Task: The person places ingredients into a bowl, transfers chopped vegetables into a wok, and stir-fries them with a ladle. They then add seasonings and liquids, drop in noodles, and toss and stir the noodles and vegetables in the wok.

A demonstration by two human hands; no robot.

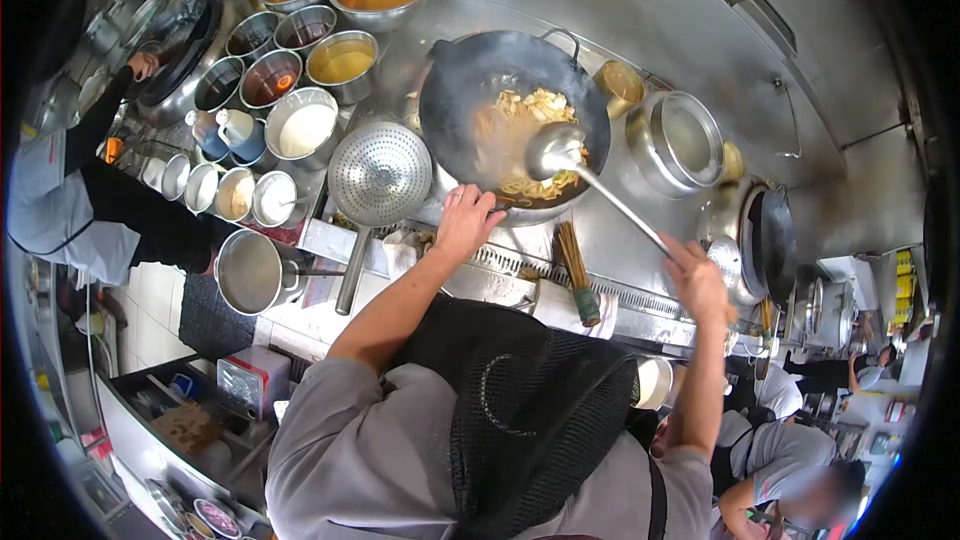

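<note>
A large dark wok sits on the range in front of me, with steam rising from it. Sliced pale food and noodle-like strands lie inside. My left hand is at the wok's near rim, its fingers closed over the edge. Gripped by the end of its long handle, a metal ladle is in my right hand. The ladle's bowl is down in the wok, among the food. A perforated strainer rests just left of the wok, its handle pointing toward me.
Metal pots of sauces and liquids crowd the left, with seasoning bowls nearer. A bamboo brush lies before the wok; stacked metal pots stand right. Another person works at the far left; other people are at lower right.
</note>
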